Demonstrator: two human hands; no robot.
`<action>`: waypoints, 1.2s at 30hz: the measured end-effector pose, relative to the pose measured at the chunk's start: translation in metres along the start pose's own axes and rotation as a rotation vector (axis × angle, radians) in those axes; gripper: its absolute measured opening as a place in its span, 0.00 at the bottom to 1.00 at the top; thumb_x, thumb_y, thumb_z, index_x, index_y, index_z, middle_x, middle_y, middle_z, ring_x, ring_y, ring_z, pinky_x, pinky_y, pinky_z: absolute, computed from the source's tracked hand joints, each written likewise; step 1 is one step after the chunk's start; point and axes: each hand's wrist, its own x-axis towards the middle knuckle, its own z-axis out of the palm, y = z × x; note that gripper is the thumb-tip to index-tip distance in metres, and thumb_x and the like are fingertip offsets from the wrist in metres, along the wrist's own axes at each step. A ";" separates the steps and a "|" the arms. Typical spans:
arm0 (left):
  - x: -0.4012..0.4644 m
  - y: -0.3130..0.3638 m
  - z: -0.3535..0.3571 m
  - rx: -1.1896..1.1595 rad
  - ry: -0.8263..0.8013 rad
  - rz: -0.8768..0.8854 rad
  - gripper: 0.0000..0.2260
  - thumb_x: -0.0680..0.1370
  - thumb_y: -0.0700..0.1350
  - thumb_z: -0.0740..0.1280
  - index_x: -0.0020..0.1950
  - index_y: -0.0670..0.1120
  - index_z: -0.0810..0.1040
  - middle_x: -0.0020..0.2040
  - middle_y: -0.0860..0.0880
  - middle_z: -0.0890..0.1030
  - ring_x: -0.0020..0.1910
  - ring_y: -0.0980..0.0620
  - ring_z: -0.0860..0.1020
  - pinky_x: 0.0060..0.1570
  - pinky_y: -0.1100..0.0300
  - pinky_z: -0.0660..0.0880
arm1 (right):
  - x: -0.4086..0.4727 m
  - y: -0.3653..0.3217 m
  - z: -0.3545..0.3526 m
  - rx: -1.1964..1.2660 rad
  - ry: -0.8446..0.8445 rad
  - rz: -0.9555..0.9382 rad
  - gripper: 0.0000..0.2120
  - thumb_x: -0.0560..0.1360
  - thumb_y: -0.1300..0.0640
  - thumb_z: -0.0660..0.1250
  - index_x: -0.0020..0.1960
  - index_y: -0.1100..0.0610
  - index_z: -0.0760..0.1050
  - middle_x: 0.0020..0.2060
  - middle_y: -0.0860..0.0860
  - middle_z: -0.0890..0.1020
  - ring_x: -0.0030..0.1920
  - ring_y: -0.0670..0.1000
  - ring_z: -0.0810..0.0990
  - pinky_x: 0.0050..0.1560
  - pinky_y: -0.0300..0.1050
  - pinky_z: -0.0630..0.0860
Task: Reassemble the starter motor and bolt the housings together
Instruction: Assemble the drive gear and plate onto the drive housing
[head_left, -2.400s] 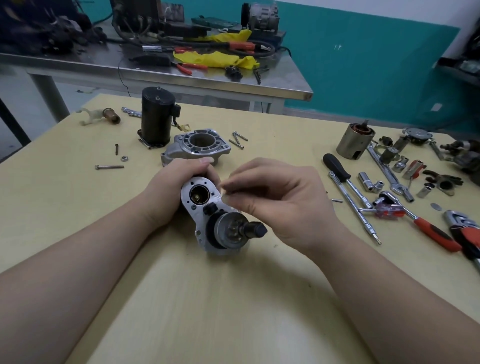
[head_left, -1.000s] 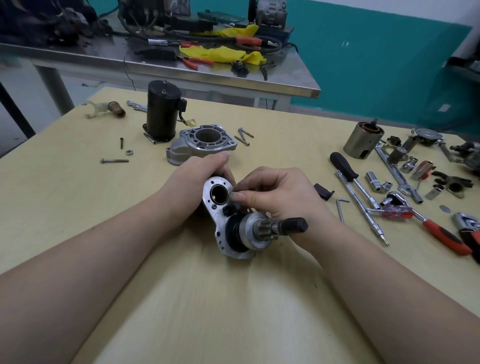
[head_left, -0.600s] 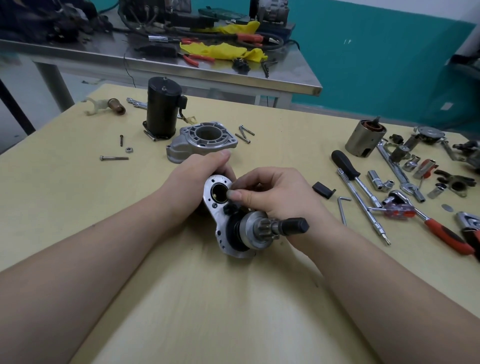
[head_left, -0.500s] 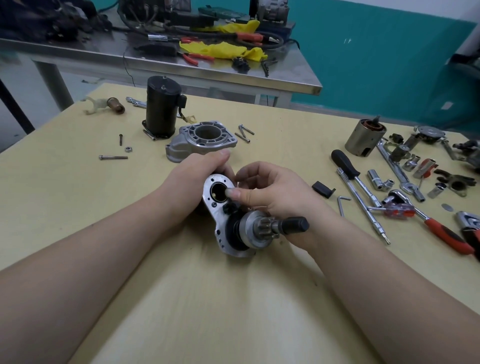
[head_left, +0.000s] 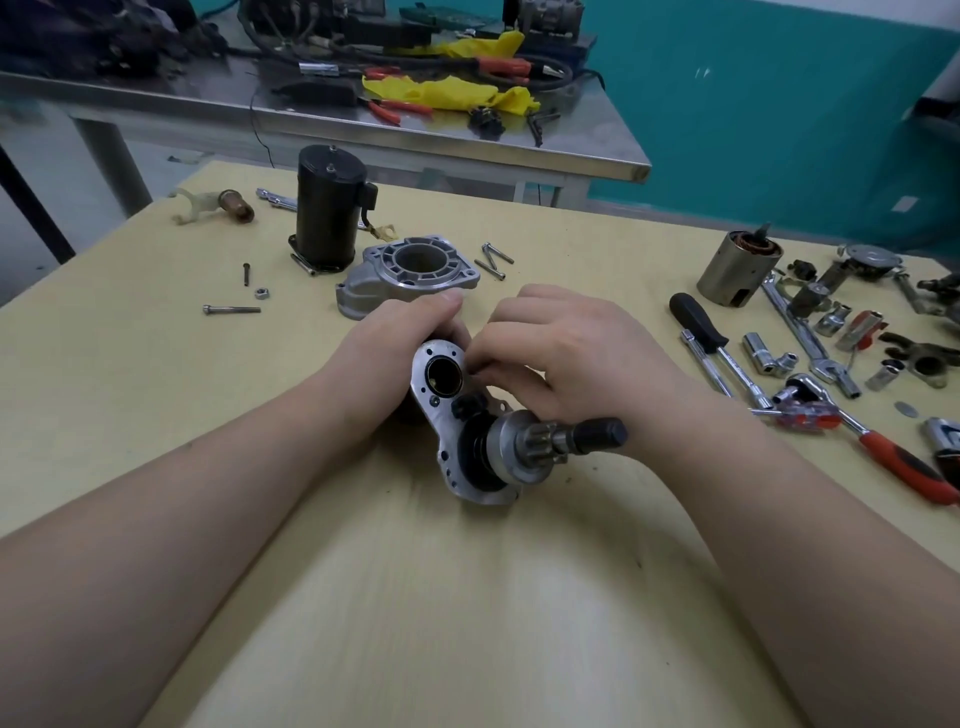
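Note:
On the yellow table lies the starter's drive end: an aluminium plate (head_left: 441, 415) with a round open bore (head_left: 444, 375) and a pinion gear with its shaft (head_left: 550, 441) sticking out to the right. My left hand (head_left: 395, 348) grips the plate's far end from behind. The curled fingers of my right hand (head_left: 566, 358) pinch the plate's edge just right of the bore. The grey nose housing (head_left: 410, 270) lies just beyond my hands, and the black motor body (head_left: 327, 208) stands upright behind it.
Two bolts (head_left: 493, 257) lie right of the nose housing; a long bolt (head_left: 231, 309), a nut (head_left: 261, 293) and a small screw (head_left: 245, 273) lie to the left. A field-coil cylinder (head_left: 737, 267), a screwdriver (head_left: 696, 322), sockets (head_left: 758, 353) and a red-handled ratchet (head_left: 904, 462) crowd the right side. A steel bench (head_left: 363, 124) stands behind.
The assembly was turned so that its pinion points right. My right fingertips went from pointing into the bore to the plate's edge beside it. My left hand kept its grip.

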 end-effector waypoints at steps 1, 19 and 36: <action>0.000 0.000 0.000 0.006 -0.001 0.000 0.26 0.73 0.69 0.63 0.35 0.49 0.85 0.35 0.46 0.83 0.35 0.52 0.79 0.44 0.50 0.70 | 0.001 -0.001 -0.001 -0.012 -0.022 -0.001 0.09 0.81 0.56 0.68 0.53 0.58 0.86 0.44 0.54 0.84 0.48 0.61 0.80 0.39 0.59 0.78; -0.006 0.003 0.000 -0.093 -0.047 0.043 0.21 0.78 0.55 0.69 0.37 0.39 0.75 0.33 0.46 0.74 0.35 0.48 0.72 0.43 0.49 0.66 | 0.017 -0.017 0.004 0.614 -0.294 0.670 0.23 0.84 0.46 0.66 0.32 0.51 0.70 0.25 0.43 0.70 0.28 0.45 0.68 0.35 0.45 0.68; -0.006 0.004 -0.011 0.084 -0.233 0.037 0.15 0.68 0.56 0.77 0.39 0.45 0.83 0.34 0.49 0.77 0.34 0.53 0.74 0.37 0.63 0.70 | -0.035 0.036 0.003 0.015 -0.293 0.917 0.16 0.79 0.37 0.64 0.55 0.47 0.79 0.50 0.45 0.78 0.50 0.51 0.78 0.47 0.50 0.78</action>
